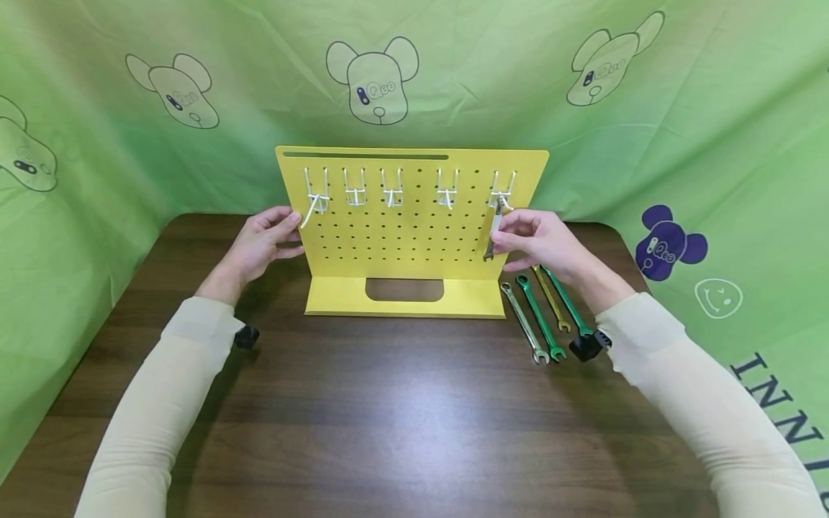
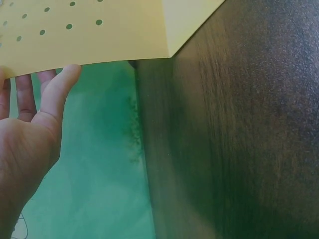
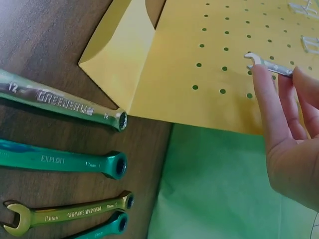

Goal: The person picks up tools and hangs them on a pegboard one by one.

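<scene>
A yellow pegboard [image 1: 350, 267] stands upright on its folded base, with several white wire hooks along its upper part. My left hand [image 1: 262, 241] grips the board's left edge, thumb at the front and other fingers partly hidden behind it. At the right side, my right hand [image 1: 542, 241] pinches a small silver wrench [image 1: 496, 221] between thumb and fingers. The wrench hangs nearly upright before the board, its upper end at the rightmost hook [image 1: 504, 188]. In the right wrist view its open-end jaw points down the board.
Right of the board's base lie a silver wrench [image 1: 523, 322], a green wrench [image 1: 540, 319], a gold wrench [image 1: 551, 298] and another green wrench [image 1: 568, 301], side by side on the dark wood table [image 1: 388, 403]. A green printed cloth [image 1: 453, 79] hangs behind.
</scene>
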`<state>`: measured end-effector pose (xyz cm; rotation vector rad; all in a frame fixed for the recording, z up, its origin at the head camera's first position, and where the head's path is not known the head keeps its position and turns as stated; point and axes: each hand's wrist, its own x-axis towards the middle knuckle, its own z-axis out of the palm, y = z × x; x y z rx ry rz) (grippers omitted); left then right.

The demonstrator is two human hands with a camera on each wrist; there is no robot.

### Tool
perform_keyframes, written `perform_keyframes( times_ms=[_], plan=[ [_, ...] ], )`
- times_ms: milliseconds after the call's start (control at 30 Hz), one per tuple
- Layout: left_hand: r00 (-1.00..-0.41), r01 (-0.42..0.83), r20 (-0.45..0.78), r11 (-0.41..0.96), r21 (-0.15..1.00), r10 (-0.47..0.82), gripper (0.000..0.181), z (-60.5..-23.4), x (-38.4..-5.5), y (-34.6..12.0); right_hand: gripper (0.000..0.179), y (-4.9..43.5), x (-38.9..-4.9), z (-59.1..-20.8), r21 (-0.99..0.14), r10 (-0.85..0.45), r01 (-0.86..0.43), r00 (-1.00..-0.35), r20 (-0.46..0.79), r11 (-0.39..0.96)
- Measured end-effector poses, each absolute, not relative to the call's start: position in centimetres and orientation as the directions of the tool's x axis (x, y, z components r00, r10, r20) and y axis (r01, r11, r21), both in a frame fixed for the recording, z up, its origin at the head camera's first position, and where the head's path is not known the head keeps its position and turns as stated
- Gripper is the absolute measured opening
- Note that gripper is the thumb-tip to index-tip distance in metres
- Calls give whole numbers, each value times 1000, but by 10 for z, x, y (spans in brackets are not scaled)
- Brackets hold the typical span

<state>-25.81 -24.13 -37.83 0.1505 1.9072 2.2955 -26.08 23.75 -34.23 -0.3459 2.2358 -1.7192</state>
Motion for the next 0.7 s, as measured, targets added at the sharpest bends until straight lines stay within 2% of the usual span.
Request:
perform_keyframes(
  times_ms=[367, 700],
  plan=[
    [-981, -56, -20, -184, 981, 194, 8, -377, -258, -241, 24, 229, -260, -341, -966, -242, 13, -967, -78, 256],
    [-980, -67, -27, -198, 978, 200, 8, -379, -259, -243, 30, 233, -258, -338, -957, -216, 24, -972, -89, 288]
  ],
)
